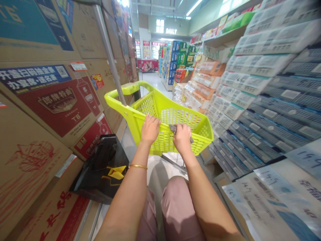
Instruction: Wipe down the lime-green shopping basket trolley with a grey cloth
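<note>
The lime-green shopping cart (207,134) at centre hides both hands' fingertips. The left hand (150,129) curls over its near rim, fingers together; the right hand (182,136) closes around a mostly covered grey cloth (173,128). Open floor (156,82) shows upper centre, between cartons (62,107) and packs (250,80).

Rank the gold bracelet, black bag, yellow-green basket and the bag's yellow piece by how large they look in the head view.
1. Yellow-green basket
2. Black bag
3. Yellow piece on the bag
4. Gold bracelet, just a thin band
</note>
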The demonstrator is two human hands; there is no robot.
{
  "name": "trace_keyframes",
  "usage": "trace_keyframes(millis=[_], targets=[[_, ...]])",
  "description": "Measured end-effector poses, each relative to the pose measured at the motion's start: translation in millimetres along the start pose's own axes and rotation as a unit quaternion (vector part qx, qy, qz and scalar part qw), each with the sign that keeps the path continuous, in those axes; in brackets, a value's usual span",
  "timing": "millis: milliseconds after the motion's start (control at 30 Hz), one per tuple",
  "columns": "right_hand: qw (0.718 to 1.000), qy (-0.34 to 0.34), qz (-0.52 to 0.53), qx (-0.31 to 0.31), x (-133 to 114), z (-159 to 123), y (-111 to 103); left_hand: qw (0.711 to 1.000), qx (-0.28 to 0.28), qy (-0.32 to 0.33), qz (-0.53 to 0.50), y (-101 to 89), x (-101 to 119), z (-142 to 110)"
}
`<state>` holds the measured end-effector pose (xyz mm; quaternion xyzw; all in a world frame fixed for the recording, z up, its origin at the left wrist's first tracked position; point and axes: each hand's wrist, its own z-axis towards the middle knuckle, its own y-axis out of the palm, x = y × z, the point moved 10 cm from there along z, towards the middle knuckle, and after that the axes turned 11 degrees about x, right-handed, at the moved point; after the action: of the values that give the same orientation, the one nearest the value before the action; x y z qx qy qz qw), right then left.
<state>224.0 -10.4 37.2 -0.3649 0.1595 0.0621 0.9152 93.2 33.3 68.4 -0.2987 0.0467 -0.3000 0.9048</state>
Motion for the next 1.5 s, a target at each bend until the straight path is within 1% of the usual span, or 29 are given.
trace_keyframes(millis=[67,167,233,333,367,400,500,567,667,767,867,1000,1100,1167,1267,1400,1500], targets=[[1.000,0.002,0.006,0.007,6,-2,-4,1.000,-0.004,-0.010,0.000,0.2,-1,0],[1.000,0.011,0.012,0.017,9,-2,-7,1.000,-0.010,-0.028,0.008,2.7,2,0],[1.000,0.016,0.014,0.021,8,-2,-8,1.000,-0.023,-0.006,0.005,9.2,14,-2],[0.999,0.023,0.020,0.022,4,-2,-6,0.995,-0.069,0.066,-0.024,26.4,46,-9],[0.999,0.027,0.022,0.022,3,-1,-6,0.994,-0.080,0.070,-0.027,31.3,53,-10],[0.999,0.031,0.024,0.021,2,-1,-5,0.995,-0.079,0.055,-0.027,33.6,55,-11],[0.999,0.032,0.035,0.010,-1,0,-1,0.997,-0.072,0.012,-0.027,36.4,55,-11],[0.999,0.023,0.036,0.003,-3,1,2,0.997,-0.073,0.002,-0.024,37.3,53,-10],[1.000,-0.004,0.024,-0.001,-5,1,6,0.997,-0.072,0.008,-0.016,38.4,48,-10],[1.000,-0.024,0.007,-0.005,-2,0,7,0.996,-0.079,0.032,-0.015,41.4,46,-10],[1.000,-0.027,-0.009,0.005,10,-1,2,0.994,-0.089,0.051,-0.026,45.0,46,-11],[0.999,-0.008,-0.030,0.014,39,-4,-8,0.994,-0.093,0.057,-0.031,47.9,47,-10],[0.999,0.010,-0.043,0.017,57,-5,-16,0.994,-0.094,0.045,-0.029,48.4,48,-9],[0.999,0.015,-0.049,0.012,60,-5,-17,0.995,-0.086,0.029,-0.031,46.7,49,-7],[0.999,0.012,-0.046,0.007,49,-3,-12,0.996,-0.076,0.005,-0.035,44.4,50,-7],[1.000,-0.023,-0.014,-0.004,13,1,5,0.996,-0.074,-0.015,-0.046,43.5,51,-7],[1.000,-0.022,-0.003,-0.010,-1,2,14,0.995,-0.077,-0.025,-0.054,43.9,49,-7]])
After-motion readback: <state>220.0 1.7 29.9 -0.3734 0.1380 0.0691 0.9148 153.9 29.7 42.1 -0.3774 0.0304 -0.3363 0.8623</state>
